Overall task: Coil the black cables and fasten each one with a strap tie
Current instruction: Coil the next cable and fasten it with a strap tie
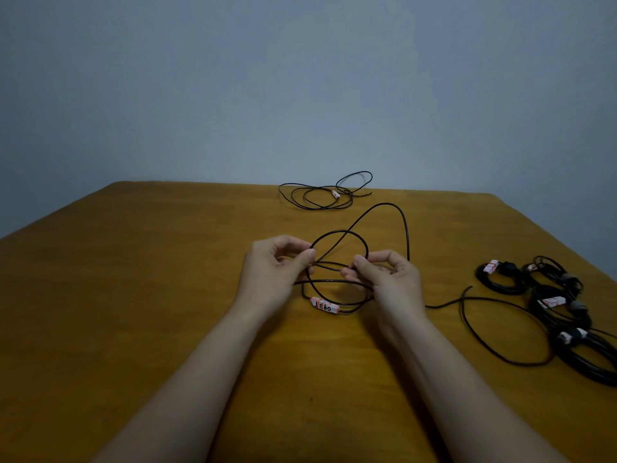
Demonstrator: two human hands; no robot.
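Observation:
A thin black cable (405, 228) is looped between my hands above the middle of the wooden table (133, 279). My left hand (277, 265) pinches the loops on their left side. My right hand (387, 272) pinches them on the right. A white paper label (324, 305) with red marks and digits hangs on the cable below the loops. The cable's loose tail (500, 329) runs off to the right in a wide curve on the table.
A second loose black cable (320, 195) with a small label lies uncoiled at the table's far edge. Several coiled, tied black cables (551, 295) with labels are piled at the right edge. A plain grey-blue wall stands behind.

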